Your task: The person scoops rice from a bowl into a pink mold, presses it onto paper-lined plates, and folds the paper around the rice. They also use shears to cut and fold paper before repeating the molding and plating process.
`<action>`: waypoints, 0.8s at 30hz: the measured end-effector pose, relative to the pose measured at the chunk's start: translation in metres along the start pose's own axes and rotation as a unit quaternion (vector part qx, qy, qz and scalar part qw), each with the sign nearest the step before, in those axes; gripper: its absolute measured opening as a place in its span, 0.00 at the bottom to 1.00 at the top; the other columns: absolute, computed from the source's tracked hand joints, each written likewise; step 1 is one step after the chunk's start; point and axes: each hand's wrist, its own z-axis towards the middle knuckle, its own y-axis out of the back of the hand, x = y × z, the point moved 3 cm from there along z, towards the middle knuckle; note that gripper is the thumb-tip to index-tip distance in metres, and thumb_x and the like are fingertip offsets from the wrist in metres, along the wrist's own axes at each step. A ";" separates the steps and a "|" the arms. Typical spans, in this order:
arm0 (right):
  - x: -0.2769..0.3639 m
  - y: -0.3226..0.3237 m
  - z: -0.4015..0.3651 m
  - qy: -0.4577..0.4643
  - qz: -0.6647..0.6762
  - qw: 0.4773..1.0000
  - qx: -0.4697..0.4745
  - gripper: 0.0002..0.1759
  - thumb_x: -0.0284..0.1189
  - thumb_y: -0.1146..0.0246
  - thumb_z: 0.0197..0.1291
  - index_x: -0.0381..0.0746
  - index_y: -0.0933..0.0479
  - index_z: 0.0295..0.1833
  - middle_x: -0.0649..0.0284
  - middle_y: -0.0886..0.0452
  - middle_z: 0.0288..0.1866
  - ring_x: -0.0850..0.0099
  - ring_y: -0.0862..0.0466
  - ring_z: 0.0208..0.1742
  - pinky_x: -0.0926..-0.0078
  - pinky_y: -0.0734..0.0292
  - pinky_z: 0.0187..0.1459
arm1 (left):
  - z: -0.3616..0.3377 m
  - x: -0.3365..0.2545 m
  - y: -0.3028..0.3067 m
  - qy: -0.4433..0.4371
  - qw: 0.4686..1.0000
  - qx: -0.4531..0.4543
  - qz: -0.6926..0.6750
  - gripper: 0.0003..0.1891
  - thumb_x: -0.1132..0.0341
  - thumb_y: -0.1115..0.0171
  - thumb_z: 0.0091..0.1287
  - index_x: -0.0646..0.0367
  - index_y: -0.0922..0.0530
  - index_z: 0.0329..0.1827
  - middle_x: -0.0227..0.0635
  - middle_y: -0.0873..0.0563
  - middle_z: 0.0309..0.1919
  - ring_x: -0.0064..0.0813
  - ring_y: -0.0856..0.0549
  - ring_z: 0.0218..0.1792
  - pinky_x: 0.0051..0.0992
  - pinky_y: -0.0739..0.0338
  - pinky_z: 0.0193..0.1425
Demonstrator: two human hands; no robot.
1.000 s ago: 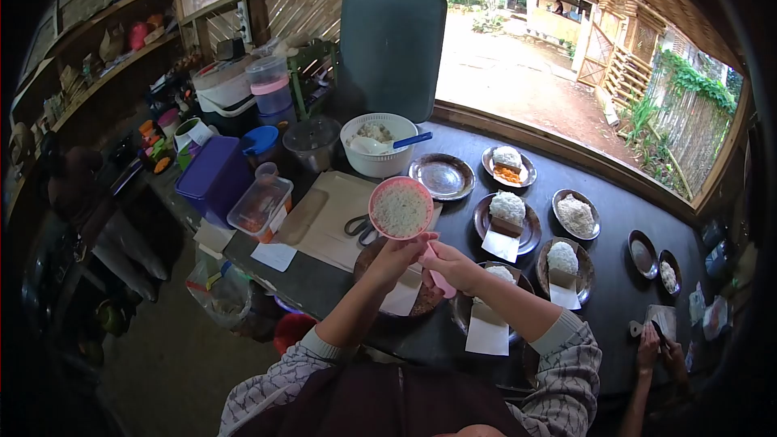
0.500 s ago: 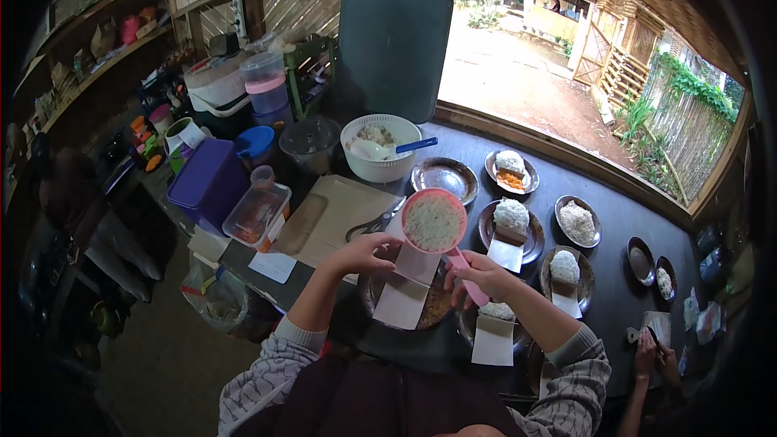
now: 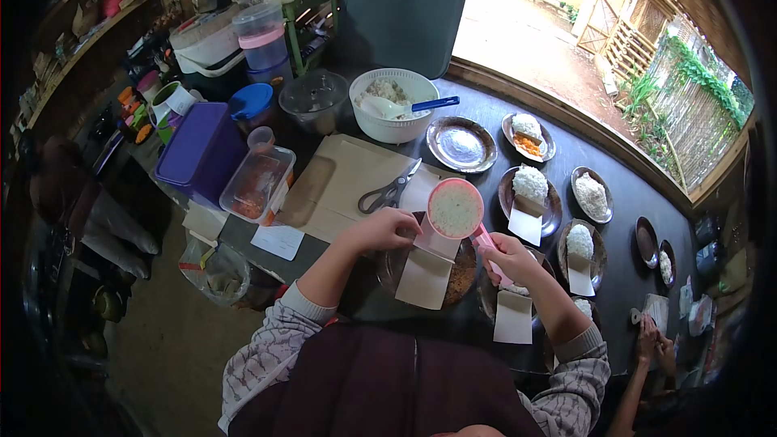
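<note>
My right hand grips the handle of a pink scoop packed with white rice, held above a brown woven plate. A folded paper sheet lies on that plate. My left hand rests at the plate's left edge, its fingers touching the paper. A white bowl of rice with a blue-handled spoon stands at the back. Scissors lie on a cutting board.
Several plates with moulded rice and paper, such as one, fill the right of the dark counter. A purple box, a clear tub and jars stand left. Another person's hands hold something at lower right.
The scoop of rice moved right and down from in front of me to over the woven plate. My left hand let go of the scoop and went to the paper.
</note>
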 end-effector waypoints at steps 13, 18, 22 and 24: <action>-0.015 0.006 -0.002 -0.072 0.042 0.994 -0.067 0.12 0.35 0.49 0.64 0.36 0.32 0.42 0.66 0.30 0.20 0.77 0.30 0.16 0.78 0.32 0.18 | -0.003 -0.028 -0.021 0.016 0.990 0.012 0.142 0.07 0.63 0.38 0.54 0.53 0.20 0.34 0.32 0.19 0.32 0.29 0.21 0.37 0.32 0.38 0.47; -0.019 0.004 -0.004 -0.053 0.016 0.996 -0.069 0.10 0.32 0.47 0.62 0.36 0.32 0.42 0.67 0.29 0.22 0.79 0.29 0.17 0.80 0.32 0.19 | -0.006 -0.016 -0.025 -0.037 0.999 0.013 0.038 0.06 0.68 0.38 0.54 0.59 0.20 0.32 0.38 0.19 0.28 0.34 0.19 0.30 0.30 0.27 0.37; -0.017 0.003 -0.009 -0.046 -0.045 0.996 -0.060 0.09 0.31 0.45 0.61 0.36 0.31 0.42 0.68 0.29 0.23 0.80 0.29 0.18 0.82 0.33 0.20 | -0.008 -0.022 -0.024 -0.025 0.999 0.039 0.011 0.07 0.72 0.38 0.51 0.63 0.20 0.32 0.43 0.19 0.27 0.36 0.18 0.30 0.29 0.24 0.36; -0.021 0.002 -0.009 -0.052 -0.035 0.996 -0.065 0.10 0.31 0.45 0.61 0.36 0.31 0.42 0.68 0.29 0.23 0.81 0.30 0.18 0.82 0.33 0.20 | -0.008 -0.020 -0.024 -0.025 0.999 0.040 0.010 0.07 0.72 0.38 0.50 0.63 0.20 0.32 0.43 0.19 0.27 0.36 0.18 0.30 0.29 0.25 0.36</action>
